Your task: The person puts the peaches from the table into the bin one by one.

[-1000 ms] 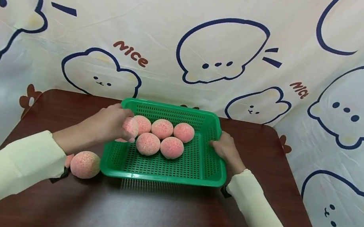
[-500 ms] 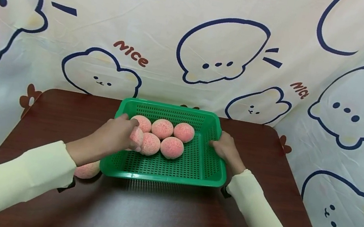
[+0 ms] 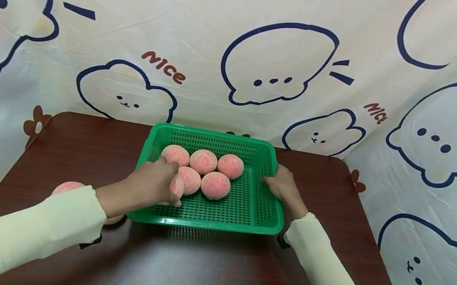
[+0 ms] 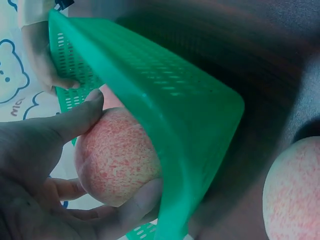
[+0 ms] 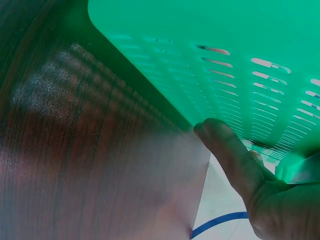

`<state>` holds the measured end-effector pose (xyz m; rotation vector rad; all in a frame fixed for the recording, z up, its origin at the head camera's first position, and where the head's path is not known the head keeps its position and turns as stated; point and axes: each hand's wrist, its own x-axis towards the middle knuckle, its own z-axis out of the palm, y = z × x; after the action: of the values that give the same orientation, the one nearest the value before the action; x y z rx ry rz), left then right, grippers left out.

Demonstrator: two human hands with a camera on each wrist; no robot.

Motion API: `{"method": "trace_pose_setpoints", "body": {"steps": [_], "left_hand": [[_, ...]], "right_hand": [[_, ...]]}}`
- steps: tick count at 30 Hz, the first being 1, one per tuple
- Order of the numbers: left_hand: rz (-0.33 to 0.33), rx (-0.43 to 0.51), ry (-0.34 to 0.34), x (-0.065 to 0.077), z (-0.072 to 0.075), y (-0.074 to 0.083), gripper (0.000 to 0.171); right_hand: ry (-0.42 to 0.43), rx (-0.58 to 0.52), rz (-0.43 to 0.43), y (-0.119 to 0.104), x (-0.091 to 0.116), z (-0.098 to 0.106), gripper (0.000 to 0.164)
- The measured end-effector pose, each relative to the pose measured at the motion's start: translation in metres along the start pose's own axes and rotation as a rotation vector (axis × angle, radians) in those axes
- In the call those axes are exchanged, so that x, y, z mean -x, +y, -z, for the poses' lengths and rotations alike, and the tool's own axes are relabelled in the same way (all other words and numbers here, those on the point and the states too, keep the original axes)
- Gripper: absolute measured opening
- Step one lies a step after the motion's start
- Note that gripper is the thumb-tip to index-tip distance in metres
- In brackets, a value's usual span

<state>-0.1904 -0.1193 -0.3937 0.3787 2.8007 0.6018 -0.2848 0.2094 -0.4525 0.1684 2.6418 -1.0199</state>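
My left hand (image 3: 151, 182) holds a pink speckled peach (image 4: 120, 155) low inside the left part of a green plastic basket (image 3: 214, 226). In the left wrist view, thumb and fingers curl round this peach just behind the basket's rim. Several more peaches (image 3: 215, 186) lie in two rows on the basket's floor, toward the back. At the basket's right end, my right hand (image 3: 285, 186) grips the rim. The right wrist view shows a finger (image 5: 227, 152) along the slotted outer wall.
On the dark wooden table (image 3: 206, 275), left of the basket, a peach (image 3: 66, 187) shows partly behind the left sleeve. Another peach (image 4: 295, 192) lies nearer the basket, mostly hidden by that arm in the head view. A printed cloth (image 3: 198, 107) hangs behind the table.
My left hand has carried its peach rightward and toward the front, from over the basket's left rim down beside the others. The right hand and basket have stayed put.
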Motion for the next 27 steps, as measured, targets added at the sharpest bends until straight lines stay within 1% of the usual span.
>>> {"method": "trace_pose_setpoints", "body": {"steps": [2,4,9,13,20,27], "left_hand": [[0.006,0.028,-0.010,-0.001,-0.004,0.000,0.047],[0.009,0.034,-0.017,-0.002,-0.008,0.000,0.042],[0.017,-0.007,-0.030,-0.004,-0.014,-0.001,0.039],[0.014,0.002,-0.059,-0.004,-0.018,-0.001,0.033],[0.020,0.066,-0.099,-0.002,-0.023,-0.001,0.030],[0.000,0.079,-0.100,-0.006,-0.030,-0.004,0.030]], "right_hand": [[-0.001,0.000,0.001,0.000,0.000,0.000,0.039],[0.003,0.011,0.004,0.000,0.000,0.000,0.040],[0.016,0.057,0.017,0.001,0.000,0.000,0.041],[0.010,0.060,0.015,0.000,0.000,0.000,0.039],[0.009,0.060,0.014,0.000,-0.001,0.001,0.038],[0.009,0.051,0.010,0.000,-0.001,0.001,0.039]]}}
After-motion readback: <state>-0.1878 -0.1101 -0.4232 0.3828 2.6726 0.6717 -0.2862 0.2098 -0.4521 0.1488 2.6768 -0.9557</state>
